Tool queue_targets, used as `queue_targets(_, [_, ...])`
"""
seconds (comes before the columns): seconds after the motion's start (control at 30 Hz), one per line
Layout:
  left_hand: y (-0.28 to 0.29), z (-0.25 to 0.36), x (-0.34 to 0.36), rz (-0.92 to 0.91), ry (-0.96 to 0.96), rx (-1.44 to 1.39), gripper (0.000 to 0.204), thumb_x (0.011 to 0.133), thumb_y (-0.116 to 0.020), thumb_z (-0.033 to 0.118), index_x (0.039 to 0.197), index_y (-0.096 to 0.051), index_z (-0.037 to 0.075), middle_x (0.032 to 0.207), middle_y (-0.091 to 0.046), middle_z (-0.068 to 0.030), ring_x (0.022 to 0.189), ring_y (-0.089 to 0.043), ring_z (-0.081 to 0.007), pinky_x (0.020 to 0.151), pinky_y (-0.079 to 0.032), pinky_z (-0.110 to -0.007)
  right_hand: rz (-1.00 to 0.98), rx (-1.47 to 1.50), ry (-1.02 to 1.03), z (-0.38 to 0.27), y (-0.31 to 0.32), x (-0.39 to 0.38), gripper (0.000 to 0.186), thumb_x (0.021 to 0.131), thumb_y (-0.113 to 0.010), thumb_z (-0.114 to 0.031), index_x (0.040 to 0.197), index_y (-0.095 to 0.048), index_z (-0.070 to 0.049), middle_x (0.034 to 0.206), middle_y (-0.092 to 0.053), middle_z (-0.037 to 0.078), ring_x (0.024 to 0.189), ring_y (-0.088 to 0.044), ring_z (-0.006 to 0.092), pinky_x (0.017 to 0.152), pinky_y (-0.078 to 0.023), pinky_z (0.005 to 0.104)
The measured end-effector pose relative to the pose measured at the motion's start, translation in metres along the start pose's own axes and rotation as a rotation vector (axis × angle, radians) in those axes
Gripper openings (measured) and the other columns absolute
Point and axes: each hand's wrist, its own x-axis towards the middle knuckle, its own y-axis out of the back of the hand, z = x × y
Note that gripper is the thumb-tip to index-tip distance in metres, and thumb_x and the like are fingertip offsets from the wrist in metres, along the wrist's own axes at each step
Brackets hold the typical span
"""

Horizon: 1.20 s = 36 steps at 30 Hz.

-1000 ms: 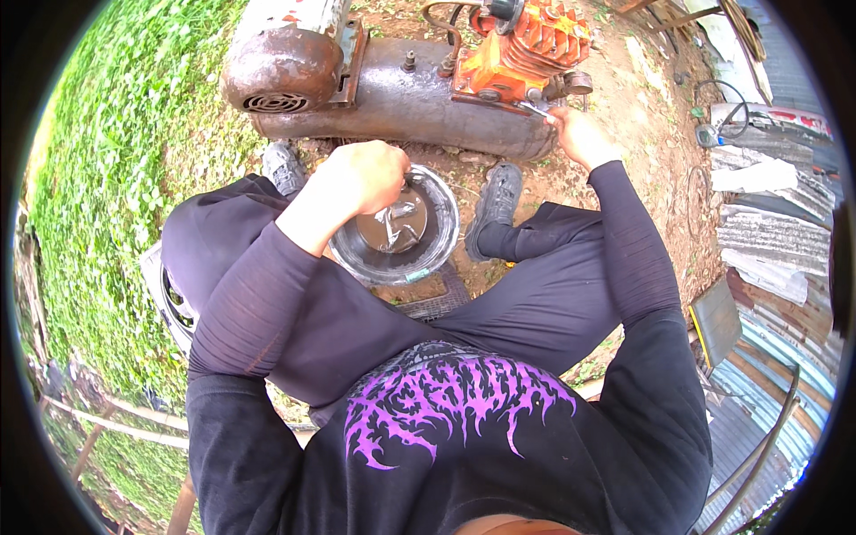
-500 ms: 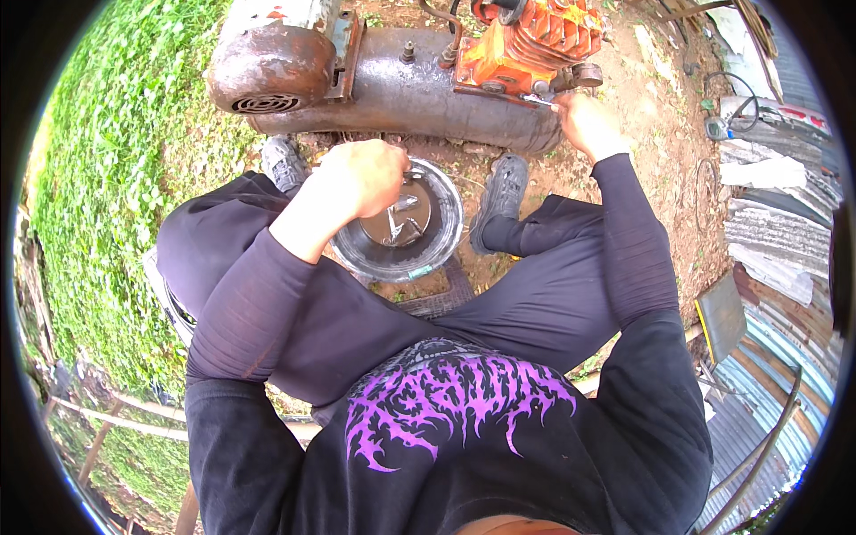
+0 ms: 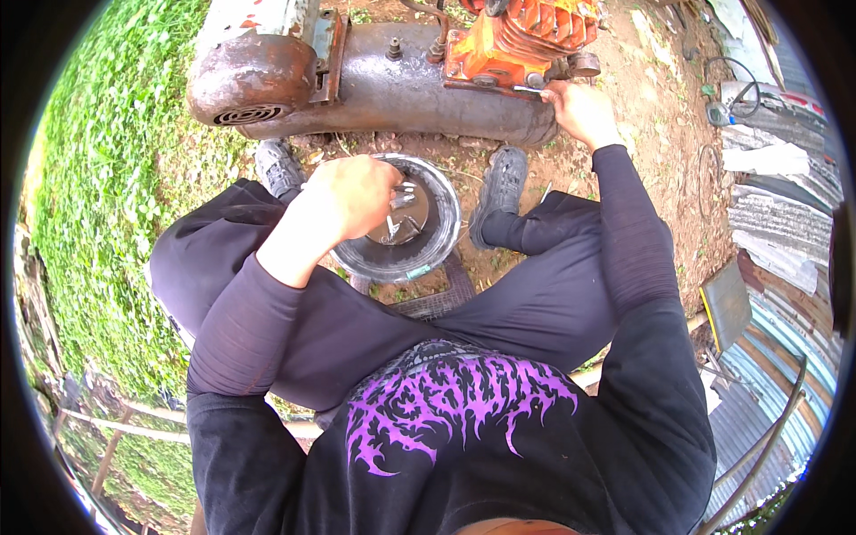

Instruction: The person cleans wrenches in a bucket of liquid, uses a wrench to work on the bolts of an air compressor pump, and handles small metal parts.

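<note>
My left hand (image 3: 350, 193) is closed over the left rim of a round black basin (image 3: 412, 266) between my feet; what its fingers hold is hard to make out. Shiny metal parts and dark liquid (image 3: 400, 229) lie inside. My right hand (image 3: 578, 111) grips a silver wrench (image 3: 526, 90) at the base of an orange ribbed compressor pump (image 3: 495, 62). That pump sits on a rusty horizontal tank (image 3: 401, 110), with a brown-capped motor (image 3: 250, 76) at its left end.
My crossed-out legs and shoes (image 3: 499, 187) flank the basin on bare dirt. Grass (image 3: 107, 223) covers the left side. Corrugated sheets (image 3: 771, 232), a black cable (image 3: 749, 85) and a flat board (image 3: 724, 303) lie at right.
My left hand has shifted a little left and down over the basin. My right hand stays on the wrench, and the compressor sits slightly higher and further left in view.
</note>
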Motion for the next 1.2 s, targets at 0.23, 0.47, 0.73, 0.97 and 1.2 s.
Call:
queue_targets(0.23, [-0.001, -0.001, -0.003, -0.028, 0.009, -0.022, 0.021, 0.093, -0.059, 0.019, 0.104, -0.073, 0.008, 0.092, -0.071, -0.0198, 0.095, -0.068, -0.0373, 0.083, -0.054, -0.048, -0.055, 0.094, -0.08, -0.001, -0.015, -0.004, 0.028, 0.098, -0.053, -0.038, 0.095, -0.073, -0.019, 0.079, -0.072, 0.012, 0.079, -0.071, 0.0325, 0.074, -0.055, 0.0458])
queue_targets(0.47, [0.007, 0.004, -0.007, 0.009, -0.006, -0.042, 0.022, 0.094, -0.06, 0.02, 0.106, -0.073, 0.007, 0.092, -0.071, -0.0205, 0.094, -0.068, -0.0374, 0.084, -0.054, -0.047, -0.032, 0.268, -0.245, -0.008, -0.041, -0.015, 0.036, 0.1, -0.05, -0.043, 0.096, -0.071, -0.015, 0.079, -0.071, 0.014, 0.083, -0.069, 0.0368, 0.076, -0.052, 0.0492])
queue_targets(0.73, [0.002, -0.007, -0.008, 0.046, -0.014, -0.074, 0.023, 0.094, -0.06, 0.021, 0.107, -0.073, 0.007, 0.093, -0.071, -0.0205, 0.094, -0.068, -0.0378, 0.085, -0.054, -0.048, 0.002, 0.413, -0.396, -0.018, -0.073, -0.023, 0.041, 0.101, -0.049, -0.046, 0.105, -0.073, -0.012, 0.087, -0.072, 0.019, 0.09, -0.069, 0.0404, 0.08, -0.052, 0.0507])
queue_targets(0.97, [0.007, -0.005, -0.002, -0.013, 0.015, -0.029, 0.02, 0.094, -0.059, 0.02, 0.1, -0.072, 0.007, 0.093, -0.07, -0.0206, 0.095, -0.068, -0.0384, 0.084, -0.053, -0.049, 0.048, 0.448, -0.502, -0.036, -0.069, -0.03, 0.046, 0.101, -0.047, -0.047, 0.104, -0.073, -0.01, 0.091, -0.071, 0.02, 0.094, -0.068, 0.0412, 0.082, -0.051, 0.0511])
queue_targets(1.2, [0.003, -0.008, 0.005, 0.059, 0.005, -0.015, 0.021, 0.092, -0.06, 0.02, 0.103, -0.073, 0.006, 0.095, -0.07, -0.0211, 0.098, -0.068, -0.0384, 0.086, -0.053, -0.048, -0.311, 0.355, -0.214, -0.073, -0.068, -0.039, 0.049, 0.102, -0.045, -0.041, 0.097, -0.071, 0.0, 0.1, -0.068, 0.029, 0.101, -0.065, 0.0438, 0.09, -0.049, 0.0513])
